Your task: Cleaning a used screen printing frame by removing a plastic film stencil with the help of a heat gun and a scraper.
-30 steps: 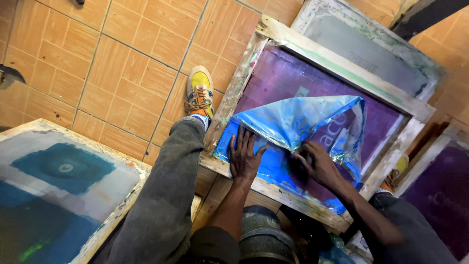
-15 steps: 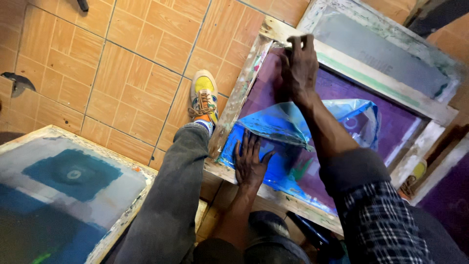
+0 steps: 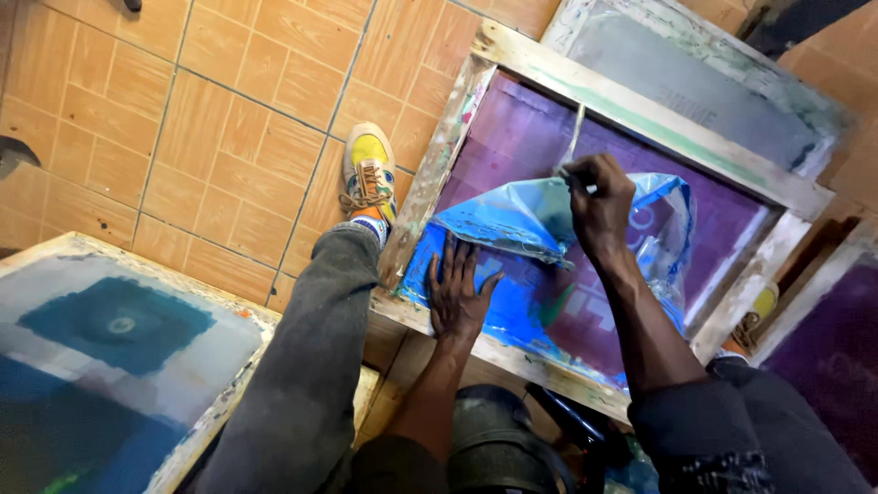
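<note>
A wooden-framed printing screen (image 3: 439, 165) with purple mesh lies on the floor in front of me. A crumpled blue plastic sheet (image 3: 512, 220) lies half peeled back across the mesh. My left hand (image 3: 460, 291) presses flat, fingers spread, on the sheet's near-left part, close to the frame's near edge. My right hand (image 3: 599, 201) is closed around a thin pale strip (image 3: 573, 137) that runs up across the mesh; it hovers over the sheet's folded top edge.
A second screen frame (image 3: 713, 82) leans behind the first. Another screen with blue and teal patches (image 3: 101, 366) lies at the lower left. My left foot in a yellow shoe (image 3: 368, 174) rests on orange floor tiles (image 3: 183, 137). A dark round container (image 3: 494, 439) sits by my lap.
My right hand went from the sheet up to the frame's far edge, then came back to the middle holding the thin strip. The left hand stayed pressed on the sheet.
</note>
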